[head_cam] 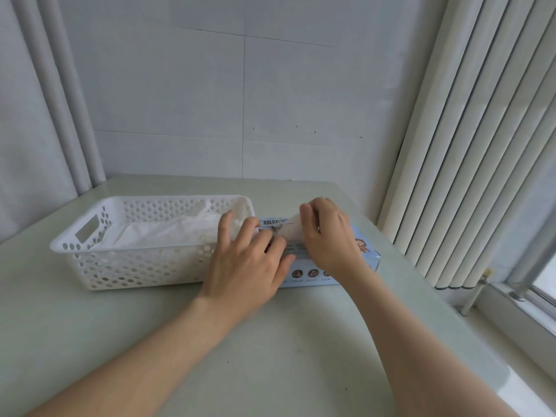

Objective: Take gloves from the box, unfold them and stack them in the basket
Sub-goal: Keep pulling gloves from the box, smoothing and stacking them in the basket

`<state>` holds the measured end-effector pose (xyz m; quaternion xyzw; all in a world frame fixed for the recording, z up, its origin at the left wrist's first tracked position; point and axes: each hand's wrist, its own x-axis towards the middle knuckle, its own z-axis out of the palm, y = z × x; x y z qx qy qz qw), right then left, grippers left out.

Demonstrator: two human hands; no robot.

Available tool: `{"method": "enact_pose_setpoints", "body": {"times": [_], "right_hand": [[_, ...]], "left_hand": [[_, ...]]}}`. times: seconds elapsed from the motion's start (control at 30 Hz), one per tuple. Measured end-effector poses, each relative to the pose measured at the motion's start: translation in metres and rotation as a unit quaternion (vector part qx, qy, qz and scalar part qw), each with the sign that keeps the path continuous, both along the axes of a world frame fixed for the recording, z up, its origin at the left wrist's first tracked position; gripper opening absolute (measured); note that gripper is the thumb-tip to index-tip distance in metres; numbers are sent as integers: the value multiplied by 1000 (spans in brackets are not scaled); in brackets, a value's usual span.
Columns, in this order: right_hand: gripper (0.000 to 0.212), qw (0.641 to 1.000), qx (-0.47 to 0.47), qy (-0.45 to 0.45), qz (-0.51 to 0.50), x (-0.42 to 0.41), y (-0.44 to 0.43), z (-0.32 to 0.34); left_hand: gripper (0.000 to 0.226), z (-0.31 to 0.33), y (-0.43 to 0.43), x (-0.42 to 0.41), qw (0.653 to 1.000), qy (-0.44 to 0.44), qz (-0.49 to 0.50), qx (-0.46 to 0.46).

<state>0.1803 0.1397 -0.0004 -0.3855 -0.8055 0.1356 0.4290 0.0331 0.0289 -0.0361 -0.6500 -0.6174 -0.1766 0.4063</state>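
Observation:
A light blue glove box (370, 257) lies flat on the table, just right of a white perforated basket (135, 266). Inside the basket lies a stack of white gloves (168, 231). My right hand (328, 236) pinches a white glove (291, 226) that comes up out of the box top. My left hand (249, 260) rests on the left part of the box with fingers spread and fairly straight, its fingertips at the basket's right rim. Most of the box top is hidden under both hands.
The pale green table (270, 356) stands in a corner of grey wall panels. Vertical blinds (469, 145) hang at the right over a window sill (511, 311). Open tabletop lies in front of the basket and box.

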Motion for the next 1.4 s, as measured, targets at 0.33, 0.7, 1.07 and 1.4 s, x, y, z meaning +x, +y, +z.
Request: {"method": "enact_pose_setpoints", "body": {"times": [0.33,0.7,1.07,1.4], "right_hand": [[45,948,-84,306,-5,3,-17,22],[37,909,-85,407,10,-5,-43,40],[29,935,-78,285,196,-15,-75,41],[11,952,-90,204,209,-19,-79,35]], "left_hand": [[47,-4,-4,-2,1000,-11,2,-18],[25,2,-14,-9,980,-131,-144,42],[67,35,-41,-4,921,-283,-229,140],[20,45,-43,-23,897,-364,-179,174]]}}
